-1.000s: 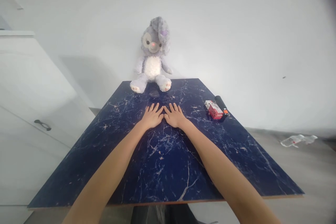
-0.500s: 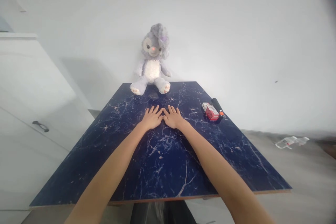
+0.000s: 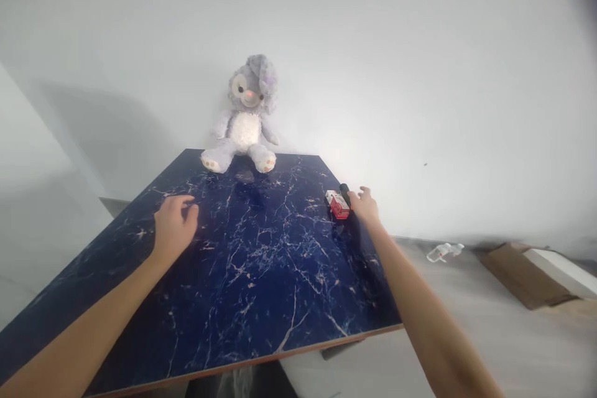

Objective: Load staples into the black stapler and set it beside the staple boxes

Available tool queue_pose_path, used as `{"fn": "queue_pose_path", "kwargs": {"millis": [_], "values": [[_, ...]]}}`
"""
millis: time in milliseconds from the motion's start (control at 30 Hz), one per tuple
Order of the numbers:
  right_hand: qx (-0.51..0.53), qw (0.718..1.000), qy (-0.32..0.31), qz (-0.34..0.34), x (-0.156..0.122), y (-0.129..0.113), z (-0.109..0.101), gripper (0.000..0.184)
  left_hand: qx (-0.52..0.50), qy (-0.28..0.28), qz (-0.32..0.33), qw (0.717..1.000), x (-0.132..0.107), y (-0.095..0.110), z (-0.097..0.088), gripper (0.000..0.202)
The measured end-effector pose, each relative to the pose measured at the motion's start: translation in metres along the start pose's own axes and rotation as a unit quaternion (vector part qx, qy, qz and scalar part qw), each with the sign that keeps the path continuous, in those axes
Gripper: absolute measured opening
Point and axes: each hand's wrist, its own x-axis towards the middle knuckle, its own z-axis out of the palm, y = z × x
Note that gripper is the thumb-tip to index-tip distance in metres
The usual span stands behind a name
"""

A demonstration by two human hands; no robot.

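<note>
My left hand (image 3: pixel 175 224) is raised over the left part of the dark blue marbled table (image 3: pixel 261 286), fingers loosely bent with the thumb apart, nothing in it. At the table's right edge, my right hand (image 3: pixel 365 205) reaches over a black cylindrical object (image 3: pixel 344 190), partly hidden behind it. Its thumb is at or near that object; whether they touch I cannot tell. The other fingers spread apart. Just left of this hand lie small red-and-white boxes (image 3: pixel 337 205), close against the black object.
A grey plush rabbit (image 3: pixel 245 127) sits at the table's far edge against the white wall (image 3: pixel 396 62). On the floor to the right are clear plastic bottles (image 3: pixel 444 252) and an open brown cardboard box (image 3: pixel 525 273) with something white in it.
Both hands have left the table's middle, where they lay flat side by side. My left hand went left; my right went to the black object. The view has turned right.
</note>
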Motion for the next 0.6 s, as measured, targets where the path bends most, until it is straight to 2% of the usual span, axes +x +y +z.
{"fn": "queue_pose_path", "kwargs": {"millis": [100, 167, 267, 467, 600], "values": [[0.000, 0.998, -0.065, 0.003, 0.014, 0.013, -0.008, 0.039, -0.019, -0.003, -0.059, 0.998, 0.005, 0.001, 0.007, 0.034], [0.012, 0.996, -0.086, -0.005, 0.010, 0.008, 0.000, 0.035, -0.025, -0.027, -0.047, 0.998, 0.006, 0.004, 0.013, 0.038], [0.045, 0.993, -0.109, -0.016, -0.006, -0.011, 0.021, 0.041, -0.037, -0.050, -0.045, 0.997, 0.003, 0.003, 0.017, 0.043], [0.108, 0.981, -0.150, -0.055, -0.038, -0.071, 0.065, 0.039, -0.111, -0.058, -0.117, 0.985, 0.000, -0.008, 0.015, 0.047], [0.170, 0.958, -0.200, -0.113, -0.079, -0.135, 0.107, 0.039, -0.187, -0.115, -0.106, 0.970, -0.003, 0.002, 0.011, 0.051]]}}
